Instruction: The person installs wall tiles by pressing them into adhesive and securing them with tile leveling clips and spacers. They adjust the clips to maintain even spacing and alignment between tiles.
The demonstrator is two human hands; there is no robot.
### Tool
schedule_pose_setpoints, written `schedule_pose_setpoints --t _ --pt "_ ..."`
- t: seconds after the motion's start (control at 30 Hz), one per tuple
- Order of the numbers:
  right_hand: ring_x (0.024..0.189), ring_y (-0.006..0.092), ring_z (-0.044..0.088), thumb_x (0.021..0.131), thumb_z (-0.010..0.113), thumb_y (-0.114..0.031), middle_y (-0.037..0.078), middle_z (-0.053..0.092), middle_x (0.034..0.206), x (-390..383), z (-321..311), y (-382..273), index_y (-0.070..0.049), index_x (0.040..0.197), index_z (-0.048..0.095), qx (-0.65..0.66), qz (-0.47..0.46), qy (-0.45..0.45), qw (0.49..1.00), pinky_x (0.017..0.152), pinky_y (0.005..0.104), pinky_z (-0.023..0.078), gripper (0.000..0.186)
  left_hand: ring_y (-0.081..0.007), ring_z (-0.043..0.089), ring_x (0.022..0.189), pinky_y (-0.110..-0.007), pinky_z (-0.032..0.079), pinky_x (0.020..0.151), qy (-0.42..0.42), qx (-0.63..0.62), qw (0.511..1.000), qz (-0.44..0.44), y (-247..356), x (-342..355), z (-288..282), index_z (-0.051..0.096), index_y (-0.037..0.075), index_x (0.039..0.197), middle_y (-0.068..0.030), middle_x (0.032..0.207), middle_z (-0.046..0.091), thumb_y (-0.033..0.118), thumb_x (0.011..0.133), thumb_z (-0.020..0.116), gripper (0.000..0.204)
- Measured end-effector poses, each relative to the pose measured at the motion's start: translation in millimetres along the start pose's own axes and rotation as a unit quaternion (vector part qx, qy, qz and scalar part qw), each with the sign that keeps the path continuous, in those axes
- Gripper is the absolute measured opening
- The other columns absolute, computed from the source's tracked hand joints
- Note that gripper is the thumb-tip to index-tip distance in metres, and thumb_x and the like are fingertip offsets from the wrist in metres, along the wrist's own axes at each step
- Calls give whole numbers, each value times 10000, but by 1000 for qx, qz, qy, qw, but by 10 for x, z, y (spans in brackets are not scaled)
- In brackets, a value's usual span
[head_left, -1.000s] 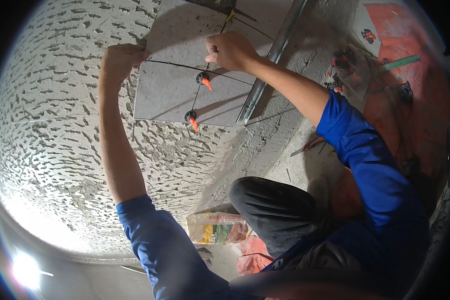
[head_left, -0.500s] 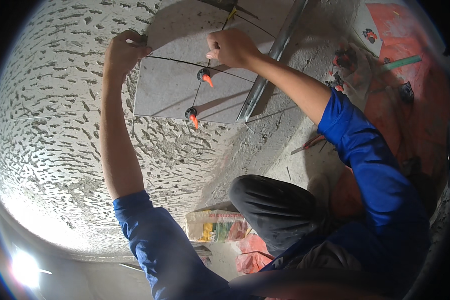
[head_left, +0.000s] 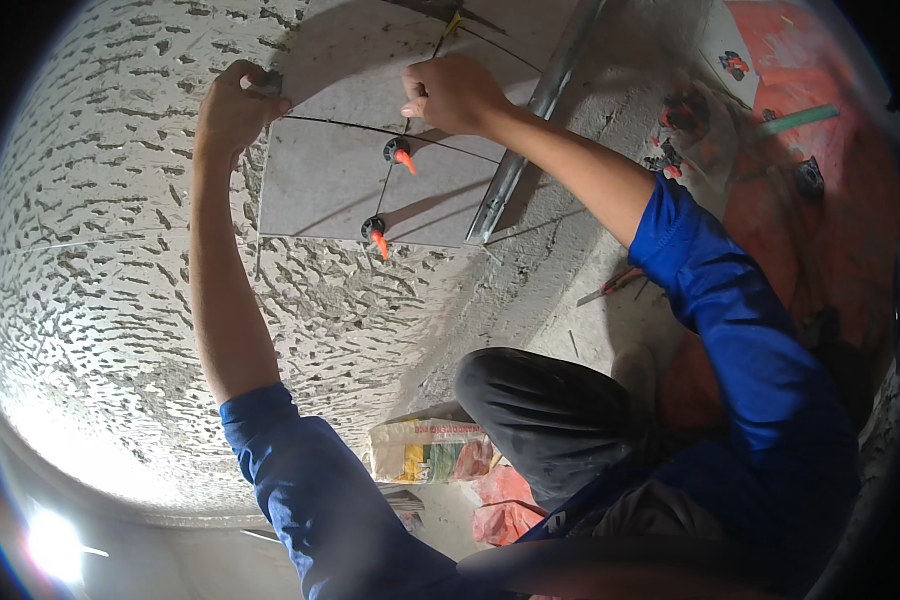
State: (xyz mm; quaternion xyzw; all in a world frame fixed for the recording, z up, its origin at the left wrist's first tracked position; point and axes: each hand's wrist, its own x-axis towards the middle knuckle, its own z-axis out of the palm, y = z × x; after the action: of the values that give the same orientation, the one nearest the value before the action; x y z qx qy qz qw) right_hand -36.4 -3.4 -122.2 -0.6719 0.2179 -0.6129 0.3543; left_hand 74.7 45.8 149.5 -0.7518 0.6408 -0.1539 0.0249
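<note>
Still reaching out with both bare arms over the grey tiles [head_left: 350, 65], laid on a pitted grey surface [head_left: 100, 200] and divided by dark joints. Keeping the left hand [head_left: 238, 112] bent at the outer edge of the tiles, near the end of the cross joint, but now arching its fingers higher than a second ago, close to a small dark lump [head_left: 270, 83]. Cannot tell whether gripping that lump, the tile edge or neither. Holding the right hand [head_left: 458, 95] in much the same loose fist as before, just above the crossing of the joints; cannot tell whether pinching anything inside. Shifted slightly left in view since half a second ago, tiles and hands alike.

Fitted along the joint below the fist, as before, with an upper clip [head_left: 398, 152] and a lower clip [head_left: 374, 230], both black and orange. Bordered on the right by a metal rail [head_left: 493, 195], crossed by the right forearm and so partly blocked from sight.

Crouching low, with a dark-trousered knee [head_left: 540, 410] jutting in near a printed sack [head_left: 435, 458]. Littered farther right with a red-handled tool [head_left: 610, 287], a green strip [head_left: 800, 120] and red sheeting [head_left: 795, 60]. Lit from lower left by a bright lamp [head_left: 55, 545].
</note>
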Motion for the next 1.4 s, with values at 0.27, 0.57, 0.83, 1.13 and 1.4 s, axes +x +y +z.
schedule_pose_setpoints --t 0.27,0.57,0.83,1.13,1.4 --pt "569 264 550 769 764 -236 72 545 568 -7 -4 -8 -76 666 507 13 4 0 1000 564 412 392 319 -160 669 861 -305 499 799 -9 -19 1000 4 71 -57 -13 638 19 1079 -125 939 729 38 659 800 451" --pt "665 306 626 767 756 -235 78 614 634 5 -28 -27 -101 639 538 2 24 -12 1000 597 438 432 286 -139 655 849 -284 494 771 -19 -13 1000 -1 110 -75 -25 638 10 1081 -125 960 724 19 687 778 418" --pt "580 249 577 773 761 -233 76 589 601 -7 -63 12 -80 678 558 21 -7 -6 1000 576 396 420 272 -130 642 837 -276 488 758 -14 -41 999 -17 112 -96 -15 628 -11 1075 -136 964 716 25 708 771 396" --pt "643 248 634 776 751 -249 68 633 669 -48 19 106 -81 751 616 26 -33 10 999 608 376 465 217 -140 626 795 -290 483 739 -10 -18 1000 -10 106 -99 -24 620 -13 1033 -143 924 720 13 710 763 354" --pt "710 299 650 776 718 -213 102 659 734 -435 122 148 -65 774 638 107 28 93 990 656 412 480 168 -147 629 813 -279 477 744 -20 -62 998 5 160 -137 -10 596 -16 1049 -151 913 716 -36 747 726 330"
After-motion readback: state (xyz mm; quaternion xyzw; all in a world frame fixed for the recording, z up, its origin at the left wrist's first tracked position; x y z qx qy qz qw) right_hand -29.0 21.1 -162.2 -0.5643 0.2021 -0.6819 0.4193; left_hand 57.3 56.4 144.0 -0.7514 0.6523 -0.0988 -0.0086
